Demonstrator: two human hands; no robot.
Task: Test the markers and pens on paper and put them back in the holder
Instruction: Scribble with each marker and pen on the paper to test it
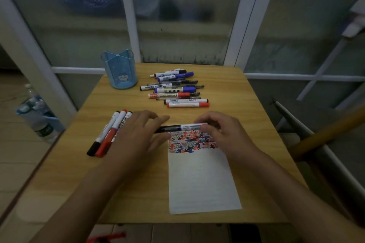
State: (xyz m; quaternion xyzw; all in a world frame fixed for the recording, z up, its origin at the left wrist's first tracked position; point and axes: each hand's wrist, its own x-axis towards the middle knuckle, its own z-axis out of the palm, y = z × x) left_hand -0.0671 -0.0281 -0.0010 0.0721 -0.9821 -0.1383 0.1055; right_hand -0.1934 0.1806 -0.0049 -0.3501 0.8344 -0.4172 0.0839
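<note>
Step in hand: a black-capped marker (180,127) is held across the top of the paper (203,179), probably being capped or uncapped; which one I cannot tell.
Marker axis: it lies level, left to right, dark cap end toward the left hand (138,134) and white labelled barrel toward the right hand (219,134).
Right hand: fingers curled over the barrel, pinching it near its right end.
Left hand: fingers fairly straight and reaching over the cap end; whether thumb and fingers actually pinch the cap is hidden beneath the hand.
Key relation: the 2 hands face each other along the marker's long axis, so any pull or push runs sideways along that line, with the left hand nearer the cap.
Paper: on the bench (266,124) in front of the person, its top band already filled with red, blue and black test scribbles (192,142), the rest blank.
Side group: 3 markers (110,134) lie together just left of the left hand.
Far row: a row of markers and pens (175,89) lies beyond the hands, long axes left to right.
Holder: the blue pen holder (121,71) stands at the far left of the bench, apparently with nothing in it, nearer the left hand.
Progress: judging from this, returning to the holder is not yet begun.
</note>
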